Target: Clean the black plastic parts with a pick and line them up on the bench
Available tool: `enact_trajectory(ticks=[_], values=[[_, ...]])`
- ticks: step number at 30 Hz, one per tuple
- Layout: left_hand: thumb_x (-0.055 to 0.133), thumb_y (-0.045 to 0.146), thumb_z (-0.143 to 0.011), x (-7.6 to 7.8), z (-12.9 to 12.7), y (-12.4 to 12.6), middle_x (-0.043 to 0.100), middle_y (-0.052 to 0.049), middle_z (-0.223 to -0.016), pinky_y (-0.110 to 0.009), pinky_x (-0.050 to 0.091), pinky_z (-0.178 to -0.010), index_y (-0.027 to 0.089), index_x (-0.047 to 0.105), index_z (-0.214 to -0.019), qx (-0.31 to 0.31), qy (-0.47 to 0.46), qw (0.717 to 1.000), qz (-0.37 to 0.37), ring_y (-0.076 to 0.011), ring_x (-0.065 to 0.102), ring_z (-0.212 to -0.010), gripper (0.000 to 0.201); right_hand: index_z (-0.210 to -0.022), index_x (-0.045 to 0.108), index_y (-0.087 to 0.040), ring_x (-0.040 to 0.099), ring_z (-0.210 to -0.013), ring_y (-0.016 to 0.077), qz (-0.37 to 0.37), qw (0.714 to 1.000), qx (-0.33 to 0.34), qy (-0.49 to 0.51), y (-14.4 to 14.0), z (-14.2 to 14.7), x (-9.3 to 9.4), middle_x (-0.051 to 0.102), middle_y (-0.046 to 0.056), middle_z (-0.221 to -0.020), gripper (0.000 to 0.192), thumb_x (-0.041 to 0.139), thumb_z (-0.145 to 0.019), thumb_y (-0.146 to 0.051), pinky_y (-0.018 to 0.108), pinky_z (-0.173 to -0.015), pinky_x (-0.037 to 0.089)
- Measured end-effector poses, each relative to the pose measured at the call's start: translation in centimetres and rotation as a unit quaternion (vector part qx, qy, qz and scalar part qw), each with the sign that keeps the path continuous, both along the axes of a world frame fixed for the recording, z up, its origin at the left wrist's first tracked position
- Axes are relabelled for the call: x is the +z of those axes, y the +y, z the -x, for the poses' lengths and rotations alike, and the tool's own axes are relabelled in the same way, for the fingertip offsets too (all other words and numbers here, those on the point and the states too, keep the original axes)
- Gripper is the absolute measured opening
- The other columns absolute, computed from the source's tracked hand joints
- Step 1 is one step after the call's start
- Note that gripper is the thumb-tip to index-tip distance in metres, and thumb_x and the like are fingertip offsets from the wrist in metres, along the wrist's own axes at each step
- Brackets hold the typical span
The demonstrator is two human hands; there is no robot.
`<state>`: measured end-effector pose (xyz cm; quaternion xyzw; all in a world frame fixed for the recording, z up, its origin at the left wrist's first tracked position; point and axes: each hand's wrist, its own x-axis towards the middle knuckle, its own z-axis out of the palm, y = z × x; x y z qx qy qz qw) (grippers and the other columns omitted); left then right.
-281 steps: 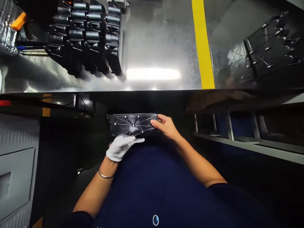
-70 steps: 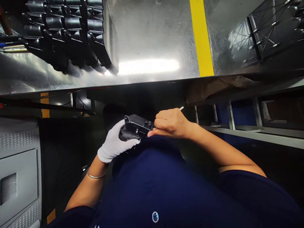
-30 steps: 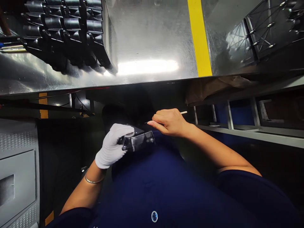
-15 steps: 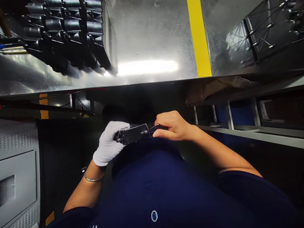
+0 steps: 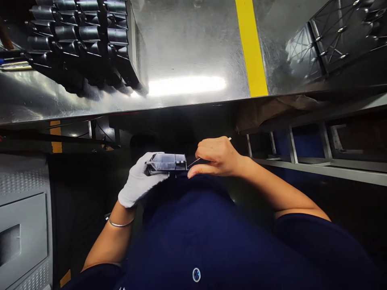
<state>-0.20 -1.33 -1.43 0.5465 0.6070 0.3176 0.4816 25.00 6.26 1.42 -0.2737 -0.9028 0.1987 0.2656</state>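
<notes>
- Head view: the gloved left hand [image 5: 137, 183] is gripping a black plastic housing [image 5: 167, 163] just below the steel table [image 5: 193, 48] edge, against the torso.
- The bare right hand [image 5: 216, 157] is pinching a thin pick [image 5: 194, 162], its tip meeting the housing's right end; trimming seems underway, and next needs steady scraping.
- Half a second ago the housing was tilted; it is sitting flatter now.

You've got open bench [image 5: 187, 48] mid-table btwn the stacked black parts [image 5: 87, 40] at left and ribbed panels [image 5: 341, 40] at right; table edge [image 5: 181, 105] overhangs both hands.
</notes>
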Motion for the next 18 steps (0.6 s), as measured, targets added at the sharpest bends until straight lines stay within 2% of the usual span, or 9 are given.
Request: enact_trajectory(ticks=[3, 5, 7, 10, 15, 18], values=[[0.076, 0.054, -0.067, 0.0, 0.4, 0.8, 0.072, -0.007, -0.087, -0.033, 0.056, -0.064, 0.016, 0.066, -0.109, -0.061, -0.082, 0.992, 0.074, -0.0220, 0.067, -0.072, 0.058, -0.066, 0.055, -0.016, 0.041, -0.053, 0.0086, 0.023, 0.998, 0.060, 0.015, 0.5, 0.6, 0.3, 0.046, -0.003, -0.056, 0.060, 0.043, -0.083, -0.072, 0.023, -0.051, 0.023], [0.073, 0.056, -0.068, 0.0, 0.6, 1.2, 0.072, -0.007, -0.083, -0.032, 0.055, -0.061, 0.015, 0.069, -0.104, -0.102, -0.097, 0.985, 0.099, -0.0220, 0.065, -0.070, 0.055, -0.066, 0.055, -0.016, 0.041, -0.054, 0.0086, 0.036, 0.994, 0.104, 0.016, 0.6, 1.0, 0.4, 0.046, -0.002, -0.057, 0.061, 0.041, -0.084, -0.072, 0.023, -0.051, 0.021], [0.072, 0.059, -0.068, -0.1, 0.6, 1.5, 0.071, -0.008, -0.082, -0.032, 0.054, -0.061, 0.014, 0.070, -0.099, -0.117, -0.102, 0.982, 0.104, -0.0231, 0.065, -0.072, 0.055, -0.062, 0.051, -0.016, 0.039, -0.053, 0.0085, 0.042, 0.990, 0.130, 0.017, 0.6, 1.3, 0.4, 0.044, -0.002, -0.057, 0.061, 0.039, -0.085, -0.071, 0.024, -0.050, 0.019], [0.071, 0.063, -0.066, -0.3, 0.5, 1.5, 0.071, -0.009, -0.083, -0.034, 0.054, -0.065, 0.013, 0.070, -0.099, -0.111, -0.109, 0.983, 0.098, -0.0249, 0.065, -0.075, 0.059, -0.056, 0.046, -0.017, 0.035, -0.051, 0.0082, 0.044, 0.991, 0.127, 0.008, 0.4, 1.4, 0.2, 0.039, -0.003, -0.054, 0.062, 0.038, -0.087, -0.070, 0.025, -0.050, 0.016], [0.069, 0.065, -0.067, -0.6, 0.4, 1.6, 0.071, -0.009, -0.080, -0.035, 0.055, -0.067, 0.015, 0.072, -0.089, -0.107, -0.093, 0.986, 0.083, -0.0258, 0.066, -0.076, 0.055, -0.062, 0.051, -0.017, 0.037, -0.053, 0.0087, 0.029, 0.995, 0.090, 0.021, 0.3, 1.4, -0.3, 0.041, -0.003, -0.057, 0.061, 0.037, -0.086, -0.071, 0.024, -0.050, 0.019], [0.069, 0.064, -0.068, -0.7, 0.2, 1.6, 0.072, -0.009, -0.086, -0.035, 0.055, -0.069, 0.015, 0.071, -0.095, -0.099, -0.098, 0.987, 0.083, -0.0267, 0.067, -0.080, 0.055, -0.059, 0.049, -0.017, 0.036, -0.052, 0.0090, 0.004, 0.996, 0.078, 0.032, 0.3, 1.5, -0.4, 0.040, -0.003, -0.056, 0.060, 0.037, -0.088, -0.068, 0.025, -0.050, 0.019]])
